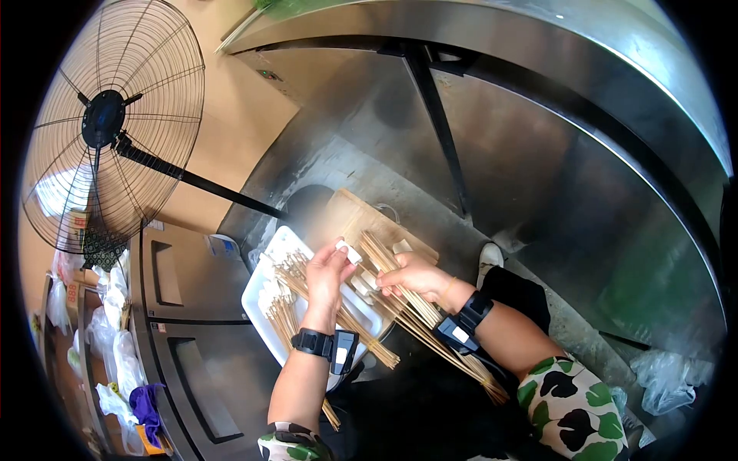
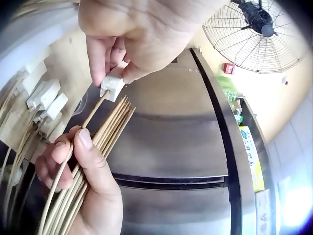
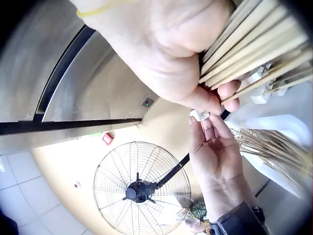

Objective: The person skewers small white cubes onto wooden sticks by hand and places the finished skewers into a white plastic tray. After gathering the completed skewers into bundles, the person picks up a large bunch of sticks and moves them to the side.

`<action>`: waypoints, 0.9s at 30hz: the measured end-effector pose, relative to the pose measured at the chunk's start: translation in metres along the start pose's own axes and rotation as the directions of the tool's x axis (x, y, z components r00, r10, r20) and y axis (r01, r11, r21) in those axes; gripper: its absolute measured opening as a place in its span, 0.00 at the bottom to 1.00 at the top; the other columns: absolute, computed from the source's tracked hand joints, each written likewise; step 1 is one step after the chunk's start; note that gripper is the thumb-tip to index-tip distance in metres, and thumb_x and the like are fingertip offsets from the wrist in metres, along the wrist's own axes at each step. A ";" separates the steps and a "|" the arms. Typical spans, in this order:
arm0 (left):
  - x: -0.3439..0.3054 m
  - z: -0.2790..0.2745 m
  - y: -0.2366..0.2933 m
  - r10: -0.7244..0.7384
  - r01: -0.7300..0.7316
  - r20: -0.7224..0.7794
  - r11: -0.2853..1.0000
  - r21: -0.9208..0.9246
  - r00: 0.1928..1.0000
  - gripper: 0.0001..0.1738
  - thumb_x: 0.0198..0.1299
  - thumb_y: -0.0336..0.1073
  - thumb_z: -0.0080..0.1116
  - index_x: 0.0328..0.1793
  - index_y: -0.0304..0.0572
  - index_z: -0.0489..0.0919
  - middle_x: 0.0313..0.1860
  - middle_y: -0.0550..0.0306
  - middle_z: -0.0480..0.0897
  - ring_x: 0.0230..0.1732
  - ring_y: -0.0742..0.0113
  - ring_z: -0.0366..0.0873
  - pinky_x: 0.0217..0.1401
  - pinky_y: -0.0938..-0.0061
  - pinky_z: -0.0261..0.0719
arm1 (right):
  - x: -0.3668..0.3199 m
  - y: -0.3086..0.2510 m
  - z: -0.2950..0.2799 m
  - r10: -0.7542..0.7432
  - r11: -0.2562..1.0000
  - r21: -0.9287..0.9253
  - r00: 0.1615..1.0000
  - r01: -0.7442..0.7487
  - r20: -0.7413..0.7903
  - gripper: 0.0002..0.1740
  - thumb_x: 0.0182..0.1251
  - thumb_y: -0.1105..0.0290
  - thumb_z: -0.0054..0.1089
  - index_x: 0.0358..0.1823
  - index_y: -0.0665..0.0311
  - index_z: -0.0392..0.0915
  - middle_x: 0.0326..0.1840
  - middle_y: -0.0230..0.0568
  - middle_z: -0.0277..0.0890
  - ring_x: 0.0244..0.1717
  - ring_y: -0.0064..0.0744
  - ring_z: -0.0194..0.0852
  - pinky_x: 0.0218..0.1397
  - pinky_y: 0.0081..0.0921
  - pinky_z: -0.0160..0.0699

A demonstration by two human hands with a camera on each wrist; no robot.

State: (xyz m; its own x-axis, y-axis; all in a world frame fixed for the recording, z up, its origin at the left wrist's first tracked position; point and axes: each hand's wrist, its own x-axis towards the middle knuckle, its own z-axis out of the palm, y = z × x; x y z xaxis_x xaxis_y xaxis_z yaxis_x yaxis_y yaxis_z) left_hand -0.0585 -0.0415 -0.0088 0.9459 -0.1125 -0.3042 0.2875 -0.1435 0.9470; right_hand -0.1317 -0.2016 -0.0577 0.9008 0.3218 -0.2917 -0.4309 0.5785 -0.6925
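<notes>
Left hand (image 1: 326, 275) is pinching white block (image 2: 113, 87) at skewer (image 2: 93, 115) tip, right hand (image 1: 417, 278) gripping bundle (image 2: 108, 131), likely threading, needing straight push.

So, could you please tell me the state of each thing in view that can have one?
Left hand, pinching the white block
Right hand, curled round the skewer bundle
White block, held, one skewer's tip at it
Skewer bundle, gripped, visible tips bare
White tray, upright, bearing skewers with white pieces
Fan, caged; running or not, cannot tell
Steel cabinet doors, closed
Plastic bag, crumpled
</notes>
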 end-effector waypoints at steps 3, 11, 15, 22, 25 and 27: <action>-0.003 0.000 -0.001 0.013 -0.013 0.003 1.000 0.009 1.000 0.14 0.61 0.30 0.54 0.53 0.35 0.75 0.38 0.58 0.80 0.36 0.74 0.78 0.37 0.83 0.79 | -0.001 -0.002 0.002 -0.002 1.000 -0.009 1.000 0.002 -0.007 0.06 0.54 0.78 0.58 0.32 0.69 0.71 0.21 0.39 0.74 0.16 0.18 0.67 0.19 0.13 0.63; -0.011 0.007 -0.016 -0.013 0.013 0.003 1.000 -0.028 1.000 0.17 0.61 0.31 0.55 0.56 0.34 0.73 0.40 0.56 0.79 0.38 0.72 0.77 0.37 0.82 0.78 | 0.007 0.006 -0.006 -0.011 0.997 -0.070 1.000 0.011 0.013 0.06 0.54 0.77 0.60 0.32 0.69 0.72 0.21 0.40 0.75 0.16 0.18 0.67 0.20 0.12 0.63; -0.014 0.006 -0.012 -0.013 0.013 0.050 1.000 0.000 0.999 0.20 0.61 0.31 0.53 0.59 0.35 0.70 0.41 0.56 0.78 0.41 0.70 0.77 0.41 0.77 0.82 | 0.007 0.005 -0.005 -0.001 0.988 -0.153 0.995 -0.014 -0.102 0.07 0.55 0.76 0.60 0.34 0.69 0.74 0.26 0.39 0.77 0.24 0.21 0.76 0.22 0.14 0.70; -0.046 -0.081 0.043 0.062 -0.064 0.017 0.975 0.213 0.998 0.15 0.64 0.32 0.49 0.54 0.31 0.70 0.45 0.52 0.78 0.42 0.67 0.79 0.44 0.80 0.80 | 0.017 0.013 -0.015 -0.041 0.929 -0.369 0.997 0.013 -0.069 0.09 0.53 0.78 0.57 0.36 0.68 0.71 0.26 0.32 0.72 0.22 0.17 0.67 0.24 0.15 0.66; -0.059 -0.129 0.005 -0.108 0.090 0.029 0.923 0.375 0.994 0.09 0.63 0.32 0.49 0.46 0.38 0.74 0.38 0.57 0.79 0.39 0.70 0.79 0.42 0.79 0.79 | 0.009 0.001 -0.004 0.015 0.955 -0.294 0.999 -0.030 -0.051 0.11 0.53 0.79 0.56 0.39 0.71 0.70 0.26 0.35 0.71 0.21 0.18 0.68 0.23 0.17 0.69; -0.062 -0.141 -0.022 -0.190 0.043 0.150 0.744 0.667 0.970 0.11 0.60 0.32 0.52 0.49 0.36 0.74 0.40 0.54 0.79 0.40 0.68 0.78 0.44 0.77 0.78 | 0.013 0.004 -0.006 0.028 0.968 -0.248 0.998 -0.042 -0.062 0.13 0.52 0.80 0.55 0.40 0.75 0.68 0.27 0.39 0.71 0.20 0.21 0.70 0.22 0.20 0.73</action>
State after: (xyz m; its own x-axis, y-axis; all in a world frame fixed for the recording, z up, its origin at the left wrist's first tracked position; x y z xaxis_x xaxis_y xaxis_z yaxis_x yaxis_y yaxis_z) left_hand -0.1028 0.1072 0.0039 0.8403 -0.2296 -0.4910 0.1543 -0.7670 0.6228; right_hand -0.1217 -0.1994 -0.0682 0.8901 0.2906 -0.3511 -0.4417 0.3607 -0.8215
